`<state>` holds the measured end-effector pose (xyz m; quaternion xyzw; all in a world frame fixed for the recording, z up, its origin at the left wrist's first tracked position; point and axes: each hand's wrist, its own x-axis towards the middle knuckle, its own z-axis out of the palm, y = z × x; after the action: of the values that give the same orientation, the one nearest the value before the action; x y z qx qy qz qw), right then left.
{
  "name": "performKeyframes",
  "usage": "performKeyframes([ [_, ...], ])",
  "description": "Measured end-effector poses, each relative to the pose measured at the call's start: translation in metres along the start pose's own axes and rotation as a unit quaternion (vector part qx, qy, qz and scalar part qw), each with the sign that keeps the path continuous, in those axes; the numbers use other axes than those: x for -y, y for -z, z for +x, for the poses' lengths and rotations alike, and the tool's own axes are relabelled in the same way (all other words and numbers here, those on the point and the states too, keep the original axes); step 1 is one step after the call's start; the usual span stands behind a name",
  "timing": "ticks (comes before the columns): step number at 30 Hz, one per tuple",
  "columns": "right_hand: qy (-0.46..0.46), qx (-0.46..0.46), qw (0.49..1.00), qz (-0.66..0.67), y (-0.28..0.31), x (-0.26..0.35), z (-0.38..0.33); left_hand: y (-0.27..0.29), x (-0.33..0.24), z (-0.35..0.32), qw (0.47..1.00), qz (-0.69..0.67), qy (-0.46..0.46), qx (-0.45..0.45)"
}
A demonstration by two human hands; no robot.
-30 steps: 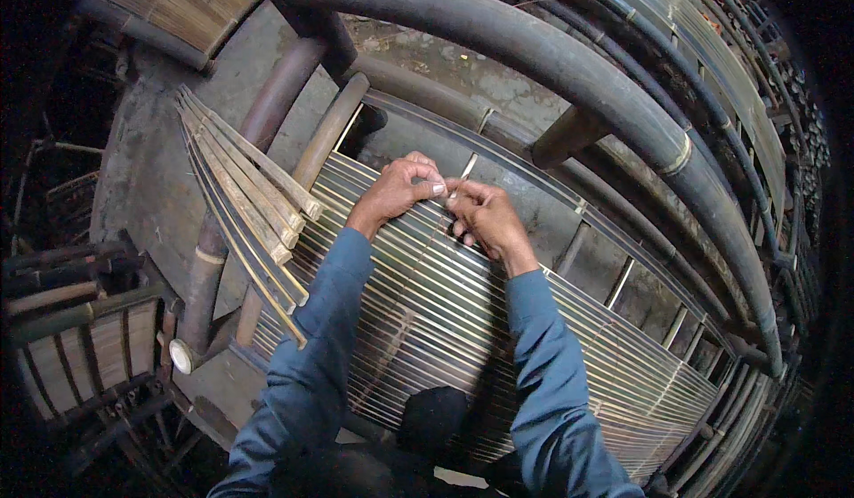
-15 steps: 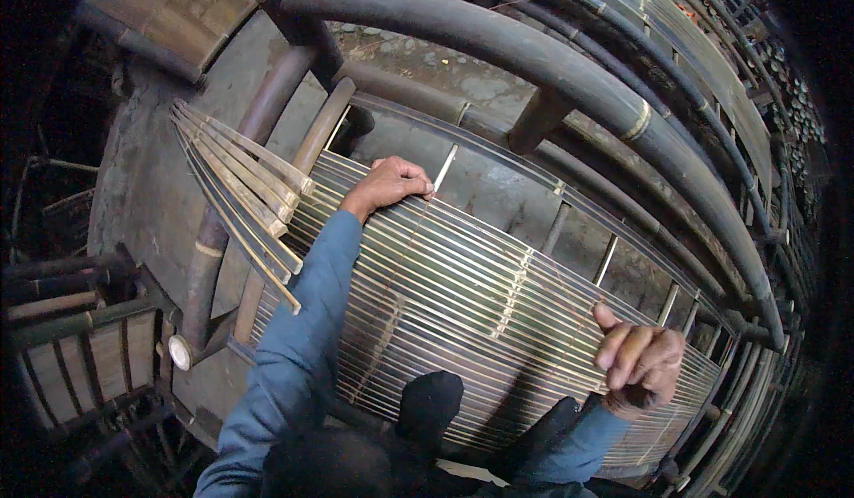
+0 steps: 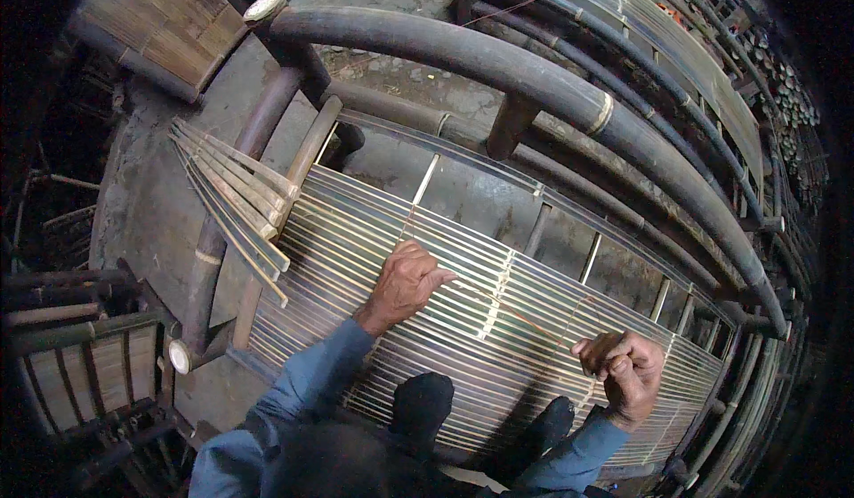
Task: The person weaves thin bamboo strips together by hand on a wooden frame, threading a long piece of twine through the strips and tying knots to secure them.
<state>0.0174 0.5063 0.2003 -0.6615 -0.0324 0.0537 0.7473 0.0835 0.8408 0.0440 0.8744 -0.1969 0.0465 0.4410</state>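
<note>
My left hand (image 3: 405, 280) lies knuckles up on a mat of thin bamboo slats (image 3: 356, 240), fingers curled and thumb pointing right. A thin orange cord (image 3: 525, 315) runs taut from that thumb across the slats to my right hand (image 3: 623, 369). The right hand is fisted around the cord's far end, near the mat's lower right. The slats lie side by side over a frame of dark bamboo poles (image 3: 534, 80). My two dark-socked feet (image 3: 422, 400) rest on the mat between my blue sleeves.
A loose bundle of bamboo strips (image 3: 236, 204) lies across the mat's left end. Thick curved poles arch behind the mat. A small slatted bamboo piece (image 3: 84, 373) stands at the lower left, another slatted panel (image 3: 165, 26) at the upper left. Concrete floor shows beneath.
My right hand left the left one, swung out to the lower right drawing the cord, and now sits slightly higher. My left hand has slid nearer to me along the slats.
</note>
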Motion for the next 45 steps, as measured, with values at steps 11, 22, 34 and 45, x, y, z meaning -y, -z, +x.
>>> performKeyframes([
  [11, -0.001, -0.226, 0.970, 0.087, 0.085, 0.031, -0.022, 0.011, 0.115, 0.089, 0.947, 0.302, 0.092, -0.067],
  [22, 0.136, -0.172, 0.959, 0.180, 0.047, -0.013, 0.037, 0.023, 0.114, 0.076, 0.933, 0.350, 0.078, -0.022],
  [34, -0.050, -0.091, 0.988, -0.115, -0.033, -0.036, 0.112, 0.038, 0.130, 0.076, 0.980, 0.190, 0.054, 0.010],
  [45, -0.106, 0.012, 0.988, -0.113, -0.055, -0.089, 0.139, 0.042, 0.157, 0.079, 0.978, 0.130, 0.110, 0.118],
])
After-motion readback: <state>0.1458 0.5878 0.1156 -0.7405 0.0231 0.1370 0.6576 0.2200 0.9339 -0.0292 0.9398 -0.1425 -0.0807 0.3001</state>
